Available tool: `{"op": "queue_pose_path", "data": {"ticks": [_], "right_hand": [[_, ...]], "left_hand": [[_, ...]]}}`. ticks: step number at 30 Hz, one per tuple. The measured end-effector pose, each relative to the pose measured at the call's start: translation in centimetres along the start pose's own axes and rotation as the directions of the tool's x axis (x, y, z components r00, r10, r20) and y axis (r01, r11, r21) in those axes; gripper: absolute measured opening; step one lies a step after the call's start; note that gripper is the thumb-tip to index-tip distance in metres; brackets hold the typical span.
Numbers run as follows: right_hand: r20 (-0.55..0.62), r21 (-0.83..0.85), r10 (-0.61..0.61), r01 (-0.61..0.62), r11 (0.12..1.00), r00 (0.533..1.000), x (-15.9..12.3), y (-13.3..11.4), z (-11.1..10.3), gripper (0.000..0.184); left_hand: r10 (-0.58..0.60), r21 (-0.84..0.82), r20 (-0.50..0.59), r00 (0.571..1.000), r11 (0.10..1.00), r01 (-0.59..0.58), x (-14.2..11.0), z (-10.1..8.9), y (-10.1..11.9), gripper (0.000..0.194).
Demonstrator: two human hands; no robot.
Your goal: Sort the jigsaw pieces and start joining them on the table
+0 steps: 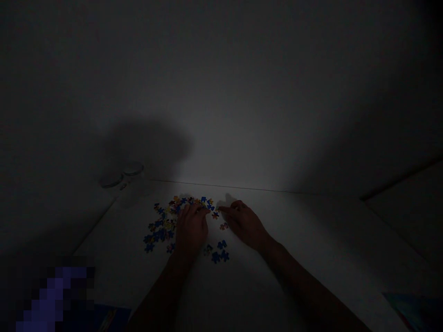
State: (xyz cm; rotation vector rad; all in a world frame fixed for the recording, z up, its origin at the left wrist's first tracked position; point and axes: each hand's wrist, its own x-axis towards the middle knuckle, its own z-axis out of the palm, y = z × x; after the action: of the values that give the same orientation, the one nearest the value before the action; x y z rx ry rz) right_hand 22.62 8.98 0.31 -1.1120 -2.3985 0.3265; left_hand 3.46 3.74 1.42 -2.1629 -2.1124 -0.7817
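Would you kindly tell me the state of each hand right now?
Left hand: fingers down at the jigsaw puzzle pieces; too dark to tell if it holds one.
Right hand: fingers stretched toward the pieces; open or holding cannot be told.

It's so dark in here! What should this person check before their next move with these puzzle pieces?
1. Enough light: not ok, the whole scene is very dim.
2. Jigsaw pieces within reach: ok, they lie loose on the white table, close to both hands.
3. Left hand placed: ok, its fingertips are at the pieces.
4. Left hand holding a piece: cannot tell, the dark hides this.
5. Right hand placed: ok, its fingers reach toward a small piece.
6. Picture on the pieces readable: cannot tell, only colours show.
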Motion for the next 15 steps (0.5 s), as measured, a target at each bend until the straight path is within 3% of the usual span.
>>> {"op": "queue_pose_path", "data": {"ticks": [3, 6, 12, 15], "right_hand": [[-0.034, -0.035, 0.052, -0.053, 0.998, 0.998, -0.6, 0.4, -0.2, 0.032], [-0.051, 0.033, 0.099, -0.098, 0.995, 0.994, -2.5, 0.5, -0.9, 0.028], [0.089, 0.324, -0.166, 0.129, 0.937, 0.982, -4.0, -0.9, -2.2, 0.024], [0.063, 0.363, -0.109, 0.079, 0.928, 0.992, -3.7, -0.8, -1.9, 0.025]], "left_hand": [[-0.018, 0.011, 0.006, 1.000, 1.000, 0.018, 0.1, 0.1, 0.0, 0.036], [-0.003, 0.018, 0.033, 0.999, 1.000, 0.002, 0.1, 0.4, -0.1, 0.038], [0.027, -0.003, 0.079, 0.997, 1.000, -0.027, -0.1, 0.4, 0.0, 0.039], [0.099, -0.002, 0.111, 0.989, 0.995, -0.099, -0.2, 0.3, 0.2, 0.039]]}}
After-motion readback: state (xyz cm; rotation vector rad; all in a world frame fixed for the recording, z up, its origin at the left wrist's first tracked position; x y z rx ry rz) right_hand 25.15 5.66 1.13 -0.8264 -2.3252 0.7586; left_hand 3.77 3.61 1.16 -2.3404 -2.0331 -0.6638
